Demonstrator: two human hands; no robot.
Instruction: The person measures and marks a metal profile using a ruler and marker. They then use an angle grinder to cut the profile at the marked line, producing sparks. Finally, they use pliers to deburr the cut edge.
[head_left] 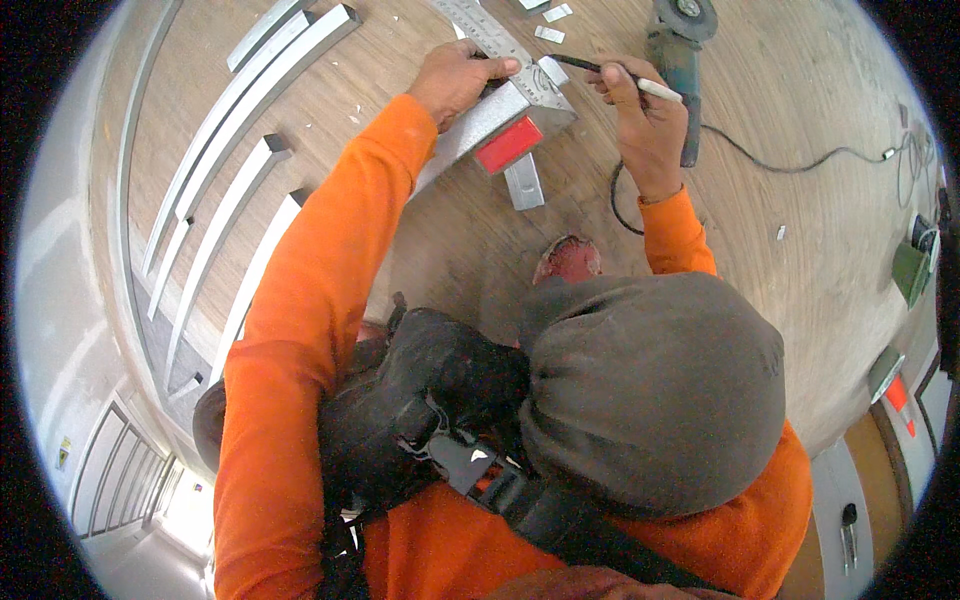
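The silver metal tube [468, 135] lies at a slant in front of me, low over the floor, its end just above a red block [508, 145] and a small offcut [525, 183]. My left hand [452, 84] is clenched on the metal square [484, 28], thumb pressing it to the tube near that end. My right hand [642, 128] grips a pen-like tool [660, 91], dark toward the square and white at the back; I can't tell whether its tip touches anything. I judge the work to be at marking: the square is set, but I can make out no line at this scale, so the mark seems left to do, and any cut with it. Separate tubes [222, 195] on the left look like finished lengths, though that's my guess. For room, I'm tightest just beyond the right hand, where the angle grinder [675, 72] sits close by, and near the knees, where a red shoe [568, 258] stands. The tubes and the wall [65, 270] bound my left. My widest stretch of wood-look floor [770, 270] is to the right, crossed by the black cord [790, 167].
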